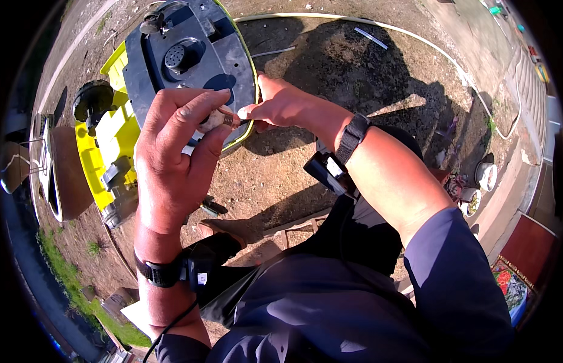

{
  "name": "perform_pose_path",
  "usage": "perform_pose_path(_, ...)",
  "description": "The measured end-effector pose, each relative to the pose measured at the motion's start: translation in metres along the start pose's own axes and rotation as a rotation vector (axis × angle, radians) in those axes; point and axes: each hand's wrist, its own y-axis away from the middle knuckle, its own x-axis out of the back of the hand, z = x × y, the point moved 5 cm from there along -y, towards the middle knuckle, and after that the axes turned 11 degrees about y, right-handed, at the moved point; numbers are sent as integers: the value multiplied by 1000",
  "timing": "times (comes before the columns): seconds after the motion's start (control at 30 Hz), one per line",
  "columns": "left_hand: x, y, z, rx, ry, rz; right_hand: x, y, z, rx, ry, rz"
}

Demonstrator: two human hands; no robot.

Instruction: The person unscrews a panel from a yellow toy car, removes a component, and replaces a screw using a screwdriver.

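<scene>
My left hand (181,130) is closed, with thumb and fingers pinching a small pale tube-like piece (217,120) with a ridged, thread-like neck. The neck points right, toward a thin dark tip. My right hand (280,104) is closed at the edge of a dark grey plastic cover (230,57); its thumb crosses the yellow-green rim next to that tip. What lies between the right fingers is hidden. The cover has a round perforated knob (175,57) and is tilted in front of me, beside a bright yellow plastic body (109,142) with a black wheel (92,100).
A pale hose (408,35) curves over the dirt ground on the far right. A short white stick (371,38) lies in the shade. Pots (486,175) stand at the right. On the left are a brown panel (69,172) and a grass strip (57,275).
</scene>
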Motion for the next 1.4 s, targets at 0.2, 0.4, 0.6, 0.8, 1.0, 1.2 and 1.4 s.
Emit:
perform_pose_path(0.2, 2, -6, 4, 35, 17, 2, -3, -6, 5, -68, 25, 4)
perform_pose_path(0.4, -6, -12, 7, 188, -241, -106, -3, -11, 15, -22, -36, -28)
perform_pose_path(0.6, -5, -21, 18, 13, -362, -180, -7, -18, 26, 26, -154, -23)
perform_pose_path(0.8, -12, -21, 10, 112, -421, -218, -12, -23, 25, -4, -164, -67)
perform_pose_path(1.0, -5, -25, 10, 64, -234, -210, -8, -21, 32, 66, -228, 10)
perform_pose_path(1.2, -3, -22, 0, 439, -341, -244, -5, -12, 15, -10, -127, -4)
perform_pose_path(1.4, -7, -27, 19, -24, -354, -292, -9, -22, 31, 33, -299, -18)
